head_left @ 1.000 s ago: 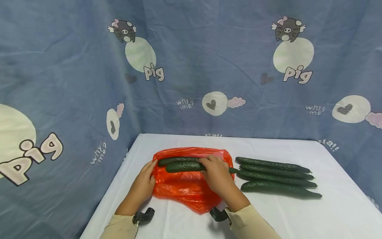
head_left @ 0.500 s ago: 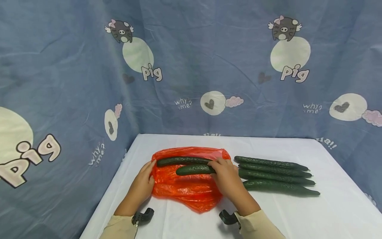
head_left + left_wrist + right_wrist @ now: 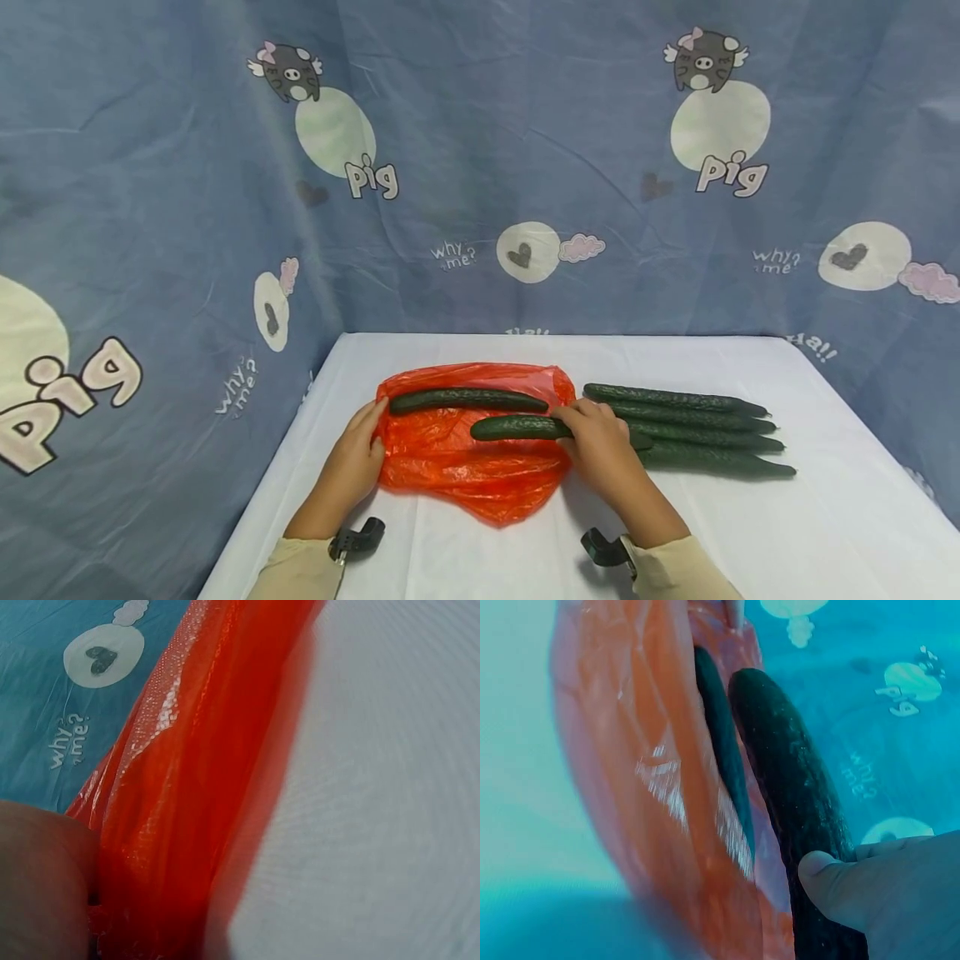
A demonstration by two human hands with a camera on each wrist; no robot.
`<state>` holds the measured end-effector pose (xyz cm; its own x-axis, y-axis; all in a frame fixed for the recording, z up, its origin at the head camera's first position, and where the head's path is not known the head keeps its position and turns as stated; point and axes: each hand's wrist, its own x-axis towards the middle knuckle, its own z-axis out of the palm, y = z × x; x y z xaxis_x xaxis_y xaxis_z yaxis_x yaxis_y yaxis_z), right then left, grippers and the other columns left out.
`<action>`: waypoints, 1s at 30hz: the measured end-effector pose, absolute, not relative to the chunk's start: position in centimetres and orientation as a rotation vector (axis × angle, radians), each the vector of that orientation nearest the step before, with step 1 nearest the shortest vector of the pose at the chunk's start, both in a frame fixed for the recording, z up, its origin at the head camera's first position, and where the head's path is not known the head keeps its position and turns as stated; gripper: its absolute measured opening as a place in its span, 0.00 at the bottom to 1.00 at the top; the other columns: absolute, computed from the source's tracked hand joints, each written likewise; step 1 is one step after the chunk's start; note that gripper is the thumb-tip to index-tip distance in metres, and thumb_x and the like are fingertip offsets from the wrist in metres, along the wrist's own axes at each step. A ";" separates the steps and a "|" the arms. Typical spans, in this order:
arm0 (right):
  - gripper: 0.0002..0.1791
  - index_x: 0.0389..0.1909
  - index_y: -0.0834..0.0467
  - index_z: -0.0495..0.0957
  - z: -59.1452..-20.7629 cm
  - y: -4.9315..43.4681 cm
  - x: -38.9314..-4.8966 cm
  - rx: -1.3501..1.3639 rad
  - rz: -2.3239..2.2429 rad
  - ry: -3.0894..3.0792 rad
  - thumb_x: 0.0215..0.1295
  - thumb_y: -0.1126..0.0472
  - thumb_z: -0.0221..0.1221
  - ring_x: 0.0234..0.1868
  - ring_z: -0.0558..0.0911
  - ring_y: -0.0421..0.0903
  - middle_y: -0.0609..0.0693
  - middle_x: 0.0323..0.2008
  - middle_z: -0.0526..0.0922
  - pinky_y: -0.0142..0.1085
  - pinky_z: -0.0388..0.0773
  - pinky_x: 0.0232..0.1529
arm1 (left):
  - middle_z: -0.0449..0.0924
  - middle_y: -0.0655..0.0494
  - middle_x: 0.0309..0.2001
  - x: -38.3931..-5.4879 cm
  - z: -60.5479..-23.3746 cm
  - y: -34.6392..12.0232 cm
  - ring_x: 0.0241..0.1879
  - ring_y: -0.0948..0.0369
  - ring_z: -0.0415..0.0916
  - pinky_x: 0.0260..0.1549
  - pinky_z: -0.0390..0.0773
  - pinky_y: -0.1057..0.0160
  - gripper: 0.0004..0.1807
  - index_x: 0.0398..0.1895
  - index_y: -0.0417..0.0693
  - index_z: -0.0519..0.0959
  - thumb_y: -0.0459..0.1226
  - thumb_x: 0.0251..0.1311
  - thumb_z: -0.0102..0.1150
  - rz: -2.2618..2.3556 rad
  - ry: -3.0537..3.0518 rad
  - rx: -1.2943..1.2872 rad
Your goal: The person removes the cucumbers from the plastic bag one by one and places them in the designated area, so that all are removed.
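Observation:
A red plastic bag (image 3: 472, 475) lies spread on the table with its mouth open. One dark green cucumber (image 3: 461, 400) rests in its mouth. My left hand (image 3: 348, 458) holds the bag's left edge; in the left wrist view the red film (image 3: 172, 795) stretches past a blurred part of that hand. My right hand (image 3: 600, 446) grips a second cucumber (image 3: 513, 427) near its middle, its left end over the bag. The right wrist view has the thumb pressed on this cucumber (image 3: 780, 765), beside the one in the bag (image 3: 724, 750).
Several more cucumbers (image 3: 712, 437) lie side by side on the right of the white-covered table (image 3: 750, 533), partly behind my right hand. A blue printed cloth (image 3: 465, 150) hangs behind the table and along its left side.
My right hand has moved right with its cucumber, drawing it away from the one in the bag, which now shows at full length. The left hand stays at the bag's edge.

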<state>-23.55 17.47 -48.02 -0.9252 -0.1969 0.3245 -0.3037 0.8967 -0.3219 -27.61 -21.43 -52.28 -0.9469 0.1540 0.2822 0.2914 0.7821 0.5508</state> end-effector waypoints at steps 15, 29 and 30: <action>0.23 0.55 0.49 0.86 -48.1 21.7 -21.6 0.293 0.522 -2.740 0.58 0.64 0.75 0.50 0.80 0.56 0.47 0.49 0.84 0.56 0.75 0.43 | 0.63 0.38 0.77 -27.7 -52.2 -21.2 0.75 0.39 0.64 0.72 0.65 0.37 0.37 0.81 0.40 0.60 0.24 0.67 0.50 -0.907 -2.757 -0.355; 0.23 0.61 0.51 0.83 -48.3 25.9 -19.5 0.175 0.573 -2.843 0.65 0.61 0.71 0.60 0.76 0.65 0.53 0.55 0.82 0.67 0.72 0.50 | 0.61 0.40 0.78 -27.5 -52.0 -21.2 0.76 0.39 0.62 0.72 0.64 0.36 0.38 0.82 0.42 0.59 0.24 0.68 0.51 -0.913 -2.782 -0.328; 0.23 0.61 0.51 0.82 -48.3 26.2 -19.4 0.168 0.583 -2.853 0.65 0.61 0.71 0.60 0.76 0.66 0.53 0.55 0.81 0.67 0.72 0.51 | 0.61 0.40 0.78 -27.5 -52.1 -21.2 0.76 0.39 0.62 0.73 0.64 0.36 0.38 0.82 0.42 0.59 0.24 0.68 0.50 -0.912 -2.784 -0.327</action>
<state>-19.41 26.22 -48.31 -0.9683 -0.0670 0.2406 -0.1561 0.9145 -0.3732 -27.51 -21.19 -52.05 -0.9569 0.1477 0.2501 0.2671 0.7858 0.5578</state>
